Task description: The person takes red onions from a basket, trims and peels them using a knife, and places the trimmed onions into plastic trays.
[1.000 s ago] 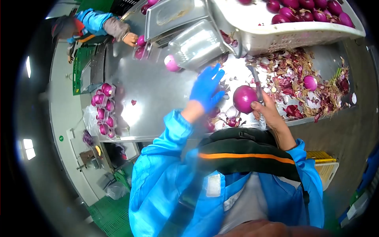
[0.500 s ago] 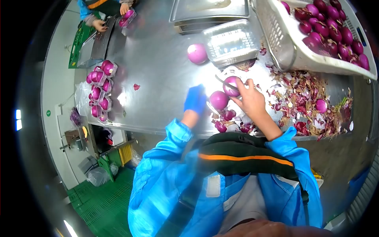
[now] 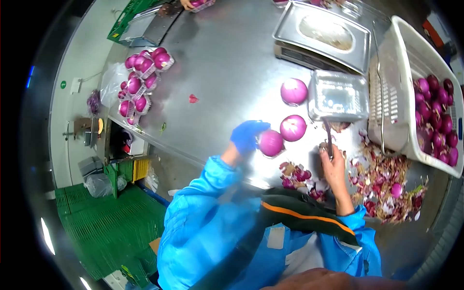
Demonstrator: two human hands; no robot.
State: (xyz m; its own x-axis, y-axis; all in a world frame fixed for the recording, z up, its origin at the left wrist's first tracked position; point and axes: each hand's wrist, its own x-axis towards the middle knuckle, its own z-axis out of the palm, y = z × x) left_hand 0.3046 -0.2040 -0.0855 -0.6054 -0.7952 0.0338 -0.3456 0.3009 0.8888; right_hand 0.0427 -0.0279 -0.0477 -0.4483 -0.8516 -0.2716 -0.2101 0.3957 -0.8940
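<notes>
My left hand [image 3: 246,136], in a blue glove, is curved against the left side of a peeled red onion [image 3: 271,144], its fingers round the far edge; the thumb is hidden. A second red onion [image 3: 293,128] lies just beyond, and a third red onion [image 3: 294,92] sits farther back. My bare right hand [image 3: 333,166] is closed round a knife [image 3: 329,135] whose dark blade points away from me. Between my hands, nearer the table edge, lie onion skins [image 3: 296,176]. A clear plastic tray [image 3: 338,95] stands behind the knife.
A metal scale [image 3: 323,36] stands at the back. On the right is a white crate [image 3: 386,116] of red onions, with a heap of peelings [image 3: 382,186] before it. Packed onions [image 3: 140,84] stand at the left table edge. Another person's hand [image 3: 186,4] shows at the top.
The view has swung, shifting the table contents rightward and down. My right hand has let go of the onion and holds the knife away from it. My left hand has come against the nearer onion.
</notes>
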